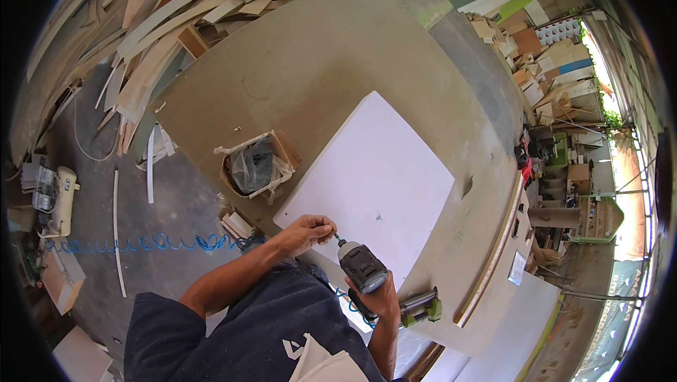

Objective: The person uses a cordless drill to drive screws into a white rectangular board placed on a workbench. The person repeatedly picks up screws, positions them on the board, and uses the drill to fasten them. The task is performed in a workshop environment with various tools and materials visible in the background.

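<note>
A white rectangular panel (377, 170) lies flat on a large brown workbench (296, 64). My left hand (307, 230) rests at the panel's near edge, its fingers pinched around something small, probably a screw, at the tip of a cordless drill (361, 269). My right hand (381, 301) grips the handle of the grey and black drill, whose bit points at the panel's near edge by my left fingers. The drill's green battery base (422, 306) sticks out to the right.
An open cardboard box (257, 165) holding a plastic bag sits on the bench's left edge. A blue coiled air hose (141, 243) runs across the floor. Wood offcuts (176, 8) are piled at back left, boards and scraps (543, 64) at right.
</note>
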{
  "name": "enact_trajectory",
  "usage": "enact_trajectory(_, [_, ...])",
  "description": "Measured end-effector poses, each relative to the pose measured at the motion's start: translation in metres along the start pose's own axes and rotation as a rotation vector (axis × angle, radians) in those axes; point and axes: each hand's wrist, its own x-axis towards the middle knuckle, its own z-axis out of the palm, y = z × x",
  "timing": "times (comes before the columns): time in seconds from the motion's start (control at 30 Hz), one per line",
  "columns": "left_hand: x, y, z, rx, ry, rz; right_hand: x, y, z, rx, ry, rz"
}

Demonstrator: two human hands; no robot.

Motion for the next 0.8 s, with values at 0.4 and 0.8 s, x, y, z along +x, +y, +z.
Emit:
enact_trajectory(0.4, [0.045,0.073,-0.014,0.649,-0.081,0.102,0.078,-0.052,-0.037,0.156,-0.03,-0.083])
enact_trajectory(0.8, [0.151,0.138,-0.067,1.014,0.096,0.311,0.243,-0.093,-0.069,0.04,-0.259,0.279])
